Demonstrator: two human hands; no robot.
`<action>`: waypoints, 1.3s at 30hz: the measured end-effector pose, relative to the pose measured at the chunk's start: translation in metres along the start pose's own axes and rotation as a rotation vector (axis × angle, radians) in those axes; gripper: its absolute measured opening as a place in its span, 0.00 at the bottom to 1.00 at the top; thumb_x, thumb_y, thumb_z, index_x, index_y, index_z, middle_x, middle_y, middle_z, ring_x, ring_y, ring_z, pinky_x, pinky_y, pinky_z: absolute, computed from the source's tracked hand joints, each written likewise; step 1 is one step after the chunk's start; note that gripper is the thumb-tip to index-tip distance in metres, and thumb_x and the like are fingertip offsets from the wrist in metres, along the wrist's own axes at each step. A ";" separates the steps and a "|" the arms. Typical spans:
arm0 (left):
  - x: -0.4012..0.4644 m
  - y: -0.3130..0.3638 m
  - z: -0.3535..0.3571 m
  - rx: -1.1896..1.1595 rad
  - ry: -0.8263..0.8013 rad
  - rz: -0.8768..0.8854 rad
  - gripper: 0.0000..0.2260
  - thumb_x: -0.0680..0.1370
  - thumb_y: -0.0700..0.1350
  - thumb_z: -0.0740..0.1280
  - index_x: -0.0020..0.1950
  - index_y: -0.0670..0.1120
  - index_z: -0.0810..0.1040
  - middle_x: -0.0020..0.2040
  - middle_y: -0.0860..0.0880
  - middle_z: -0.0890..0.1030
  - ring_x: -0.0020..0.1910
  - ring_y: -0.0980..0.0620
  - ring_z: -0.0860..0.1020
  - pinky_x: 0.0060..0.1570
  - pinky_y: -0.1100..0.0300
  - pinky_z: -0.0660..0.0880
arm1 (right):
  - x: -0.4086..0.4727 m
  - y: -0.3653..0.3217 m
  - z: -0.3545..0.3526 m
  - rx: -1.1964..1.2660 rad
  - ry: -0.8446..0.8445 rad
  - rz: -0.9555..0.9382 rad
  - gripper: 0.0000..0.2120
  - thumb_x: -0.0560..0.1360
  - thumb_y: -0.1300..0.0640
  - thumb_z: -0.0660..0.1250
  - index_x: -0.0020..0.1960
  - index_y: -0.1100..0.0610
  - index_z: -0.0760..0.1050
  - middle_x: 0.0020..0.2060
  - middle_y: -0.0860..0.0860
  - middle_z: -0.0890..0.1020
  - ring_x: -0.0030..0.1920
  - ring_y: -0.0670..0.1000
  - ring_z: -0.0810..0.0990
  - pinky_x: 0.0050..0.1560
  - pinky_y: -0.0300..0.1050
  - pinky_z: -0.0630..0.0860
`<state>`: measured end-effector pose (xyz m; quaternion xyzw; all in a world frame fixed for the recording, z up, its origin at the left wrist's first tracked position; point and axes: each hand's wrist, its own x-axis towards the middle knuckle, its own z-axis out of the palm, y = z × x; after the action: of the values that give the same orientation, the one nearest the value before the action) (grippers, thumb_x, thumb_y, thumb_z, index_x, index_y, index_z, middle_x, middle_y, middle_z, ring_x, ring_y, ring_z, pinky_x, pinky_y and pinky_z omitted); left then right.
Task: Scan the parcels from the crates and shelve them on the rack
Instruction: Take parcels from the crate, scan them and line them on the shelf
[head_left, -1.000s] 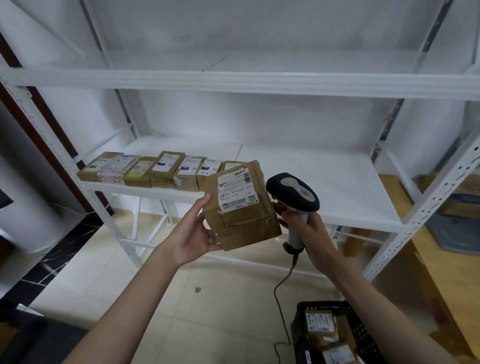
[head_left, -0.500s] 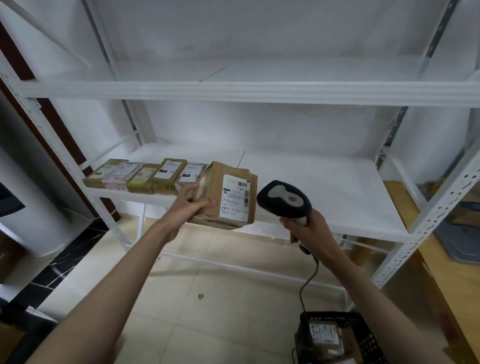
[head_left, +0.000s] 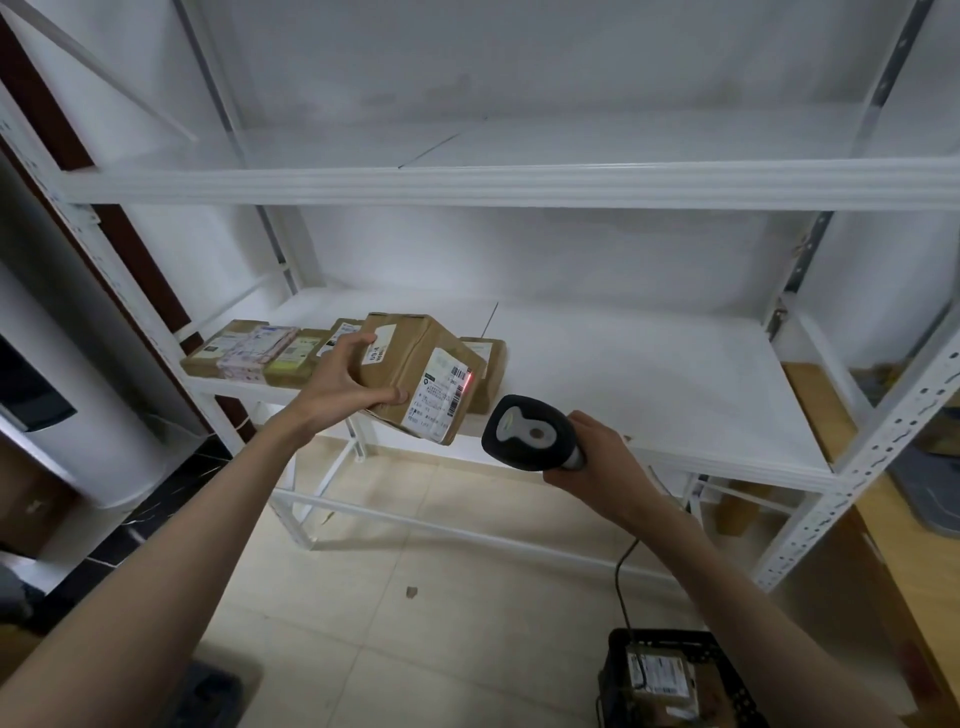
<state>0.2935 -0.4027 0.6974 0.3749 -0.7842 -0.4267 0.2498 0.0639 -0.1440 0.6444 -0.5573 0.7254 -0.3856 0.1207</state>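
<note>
Since half a second ago the left hand (head_left: 340, 383) has swung the parcel (head_left: 415, 376) further round, so its label now faces down and right toward the scanner (head_left: 530, 434), and a red glow has appeared on the barcode at the label's upper edge. That hand grips the brown box from its left side, thumb over the top face and fingers (head_left: 384, 410) curled under the bottom edge. It holds the parcel tilted in the air just in front of the rack's (head_left: 498, 182) middle shelf, partly hiding the row of shelved parcels (head_left: 249, 353) lined up along the left end of that shelf. 1 more of the row shows just behind the held box, to its right.

From the right, the right hand (head_left: 602, 462) is wrapped around the scanner's handle, its dark head aimed up and left at the label, close to the parcel but not touching it. A cable hangs from the handle down toward a black crate (head_left: 727, 691) on the tiled floor, with more labelled parcels inside.
</note>
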 end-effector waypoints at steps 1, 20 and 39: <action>0.001 -0.001 -0.001 0.003 0.004 0.000 0.39 0.66 0.44 0.83 0.73 0.55 0.67 0.59 0.65 0.71 0.56 0.59 0.78 0.44 0.67 0.78 | 0.000 0.001 -0.001 0.006 0.004 -0.006 0.14 0.69 0.62 0.76 0.48 0.48 0.76 0.44 0.50 0.78 0.43 0.53 0.78 0.42 0.51 0.76; 0.021 -0.003 0.048 -0.132 -0.042 -0.098 0.37 0.68 0.49 0.81 0.72 0.60 0.66 0.70 0.52 0.67 0.61 0.58 0.72 0.52 0.63 0.71 | 0.026 0.053 -0.012 0.369 0.038 0.161 0.06 0.75 0.61 0.74 0.48 0.53 0.80 0.38 0.49 0.85 0.37 0.45 0.83 0.38 0.39 0.80; 0.136 -0.015 0.193 -0.318 -0.347 -0.333 0.38 0.64 0.71 0.71 0.71 0.57 0.72 0.66 0.57 0.76 0.63 0.57 0.75 0.60 0.54 0.74 | 0.132 0.143 -0.010 1.093 0.284 0.608 0.15 0.78 0.54 0.71 0.64 0.56 0.79 0.58 0.56 0.85 0.60 0.59 0.82 0.61 0.63 0.80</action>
<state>0.0812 -0.4238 0.5961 0.3759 -0.6663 -0.6371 0.0941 -0.0904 -0.2474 0.5853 -0.1283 0.5588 -0.7185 0.3939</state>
